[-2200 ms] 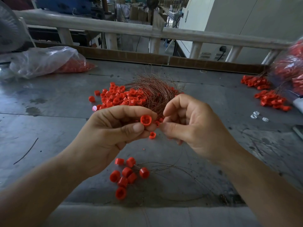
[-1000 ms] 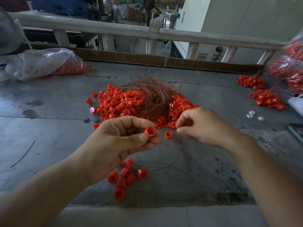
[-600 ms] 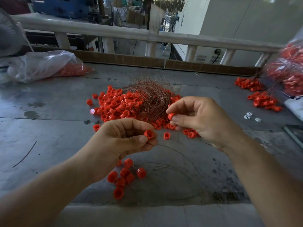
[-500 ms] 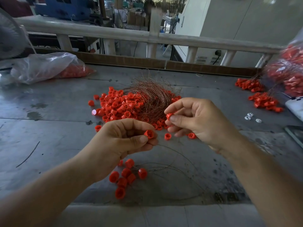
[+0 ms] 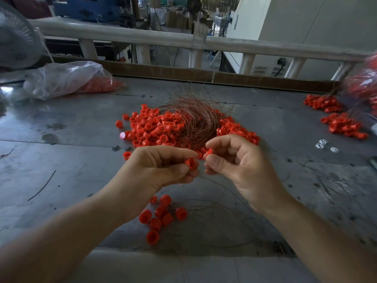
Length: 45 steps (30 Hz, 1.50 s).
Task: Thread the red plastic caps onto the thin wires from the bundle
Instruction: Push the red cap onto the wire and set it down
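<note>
A heap of loose red plastic caps (image 5: 155,129) lies mid-table around a tangled bundle of thin copper wire (image 5: 195,119). My left hand (image 5: 157,172) pinches one red cap (image 5: 191,163) between thumb and fingers, and a thin wire trails down from that hand. My right hand (image 5: 234,166) holds a second red cap (image 5: 209,151) at its fingertips, just right of and above the left one. Below my hands, several threaded caps (image 5: 161,217) lie on wires near the table's front edge.
A clear plastic bag (image 5: 67,78) with red caps lies at the back left. Two piles of wired caps (image 5: 342,125) and another bag (image 5: 365,84) sit at the right. Small white pieces (image 5: 324,145) lie nearby. A railing (image 5: 183,40) runs behind the grey table (image 5: 61,152).
My right hand reached to the heap, picked up a red cap and brought it back close to my left hand. My left hand kept its cap and barely moved.
</note>
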### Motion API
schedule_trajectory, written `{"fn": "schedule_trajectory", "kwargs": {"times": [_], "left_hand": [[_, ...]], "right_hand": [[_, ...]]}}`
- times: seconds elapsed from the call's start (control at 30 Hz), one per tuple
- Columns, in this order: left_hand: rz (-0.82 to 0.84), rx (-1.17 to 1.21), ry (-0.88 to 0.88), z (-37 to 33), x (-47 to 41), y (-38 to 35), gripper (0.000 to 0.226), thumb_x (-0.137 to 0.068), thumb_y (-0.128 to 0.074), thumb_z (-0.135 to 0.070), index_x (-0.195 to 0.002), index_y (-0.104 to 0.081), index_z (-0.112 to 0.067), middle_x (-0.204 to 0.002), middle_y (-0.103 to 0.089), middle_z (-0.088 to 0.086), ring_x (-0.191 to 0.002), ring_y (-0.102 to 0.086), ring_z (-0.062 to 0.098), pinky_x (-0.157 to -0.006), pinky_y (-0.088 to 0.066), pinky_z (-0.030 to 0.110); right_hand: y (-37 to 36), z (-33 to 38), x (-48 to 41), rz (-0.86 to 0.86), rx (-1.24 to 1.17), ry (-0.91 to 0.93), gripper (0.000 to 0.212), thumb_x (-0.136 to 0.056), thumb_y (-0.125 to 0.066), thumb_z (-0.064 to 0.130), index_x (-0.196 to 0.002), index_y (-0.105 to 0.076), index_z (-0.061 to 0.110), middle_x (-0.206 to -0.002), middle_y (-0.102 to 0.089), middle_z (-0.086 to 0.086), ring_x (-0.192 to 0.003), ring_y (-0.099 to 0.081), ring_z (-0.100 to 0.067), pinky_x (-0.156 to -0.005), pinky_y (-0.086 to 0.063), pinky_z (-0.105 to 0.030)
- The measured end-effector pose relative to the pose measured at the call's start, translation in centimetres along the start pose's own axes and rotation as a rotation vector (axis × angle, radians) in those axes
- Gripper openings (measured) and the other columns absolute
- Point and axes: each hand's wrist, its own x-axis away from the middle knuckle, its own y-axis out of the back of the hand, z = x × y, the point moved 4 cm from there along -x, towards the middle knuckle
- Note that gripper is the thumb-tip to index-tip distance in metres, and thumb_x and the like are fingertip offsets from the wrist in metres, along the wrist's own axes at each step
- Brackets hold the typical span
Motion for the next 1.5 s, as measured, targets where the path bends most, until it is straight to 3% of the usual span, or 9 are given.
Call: {"fn": "schedule_trajectory", "kwargs": {"times": [0.13,0.33,0.5,0.8,0.93,1.03,1.23,1.5], "left_hand": [[-0.027,-0.010,-0.019,0.0,0.0,-0.1,0.025,-0.060,-0.061,-0.007,-0.079,-0.075,-0.015,-0.077,-0.073,0.009,-0.071,-0.070,0.016,-0.062,-0.054,0.018],[-0.050,-0.056,-0.042,-0.2,0.1,-0.1,0.021,-0.058,-0.062,-0.006,-0.072,-0.074,-0.016,-0.072,-0.071,0.009,-0.067,-0.069,0.018,-0.061,-0.055,0.020],[-0.069,-0.076,-0.057,-0.3,0.1,-0.3,0.020,-0.058,-0.063,-0.007,-0.070,-0.074,-0.017,-0.071,-0.072,0.010,-0.066,-0.070,0.018,-0.059,-0.054,0.019],[-0.082,-0.148,-0.062,-0.7,0.5,-0.3,0.023,-0.058,-0.061,-0.010,-0.079,-0.068,-0.011,-0.073,-0.072,0.009,-0.065,-0.070,0.016,-0.058,-0.053,0.016],[-0.083,-0.117,-0.057,-0.7,0.7,-0.4,0.022,-0.056,-0.061,-0.009,-0.077,-0.068,-0.012,-0.070,-0.072,0.008,-0.062,-0.069,0.015,-0.056,-0.052,0.015],[-0.080,-0.136,-0.057,-0.7,0.6,-0.4,0.022,-0.056,-0.061,-0.010,-0.077,-0.068,-0.013,-0.069,-0.072,0.007,-0.062,-0.069,0.015,-0.056,-0.052,0.015],[-0.057,-0.116,-0.063,-0.7,0.6,-0.5,0.020,-0.058,-0.061,-0.010,-0.069,-0.074,-0.021,-0.070,-0.072,0.008,-0.063,-0.069,0.015,-0.056,-0.052,0.015],[-0.024,-0.080,-0.044,-0.4,0.4,-0.5,0.028,-0.061,-0.060,-0.011,-0.080,-0.075,-0.025,-0.071,-0.073,0.007,-0.065,-0.070,0.014,-0.059,-0.053,0.016]], "right_hand": [[-0.8,0.3,0.4,0.011,0.096,0.099,0.019,-0.065,-0.067,0.025,-0.083,-0.064,0.028,-0.076,-0.066,0.013,-0.072,-0.062,-0.002,-0.068,-0.050,-0.016],[-1.3,0.7,0.8,-0.010,0.172,0.142,0.019,-0.067,-0.069,0.021,-0.086,-0.067,0.022,-0.084,-0.069,0.001,-0.079,-0.067,-0.013,-0.074,-0.055,-0.027],[-1.2,0.9,1.0,-0.025,0.183,0.142,0.021,-0.070,-0.072,0.007,-0.086,-0.068,0.020,-0.082,-0.070,0.002,-0.077,-0.067,-0.011,-0.073,-0.055,-0.025],[-1.5,1.4,1.1,-0.041,0.241,0.214,0.023,-0.066,-0.069,0.019,-0.085,-0.065,0.030,-0.084,-0.067,0.013,-0.080,-0.066,-0.003,-0.071,-0.051,-0.014],[-1.5,1.3,1.2,-0.034,0.222,0.207,0.021,-0.065,-0.068,0.023,-0.085,-0.066,0.029,-0.084,-0.068,0.011,-0.079,-0.067,-0.005,-0.071,-0.053,-0.017],[-1.4,1.2,1.2,-0.031,0.192,0.183,0.021,-0.064,-0.068,0.023,-0.085,-0.067,0.026,-0.083,-0.070,0.007,-0.078,-0.068,-0.008,-0.072,-0.055,-0.022],[-1.5,1.3,1.3,-0.036,0.269,0.253,0.025,-0.066,-0.071,0.016,-0.087,-0.065,0.029,-0.083,-0.066,0.011,-0.079,-0.065,-0.003,-0.070,-0.051,-0.015],[-1.4,1.2,1.3,-0.070,0.297,0.283,0.030,-0.067,-0.074,0.007,-0.093,-0.067,0.020,-0.083,-0.064,0.009,-0.079,-0.064,-0.006,-0.070,-0.055,-0.024]]}}
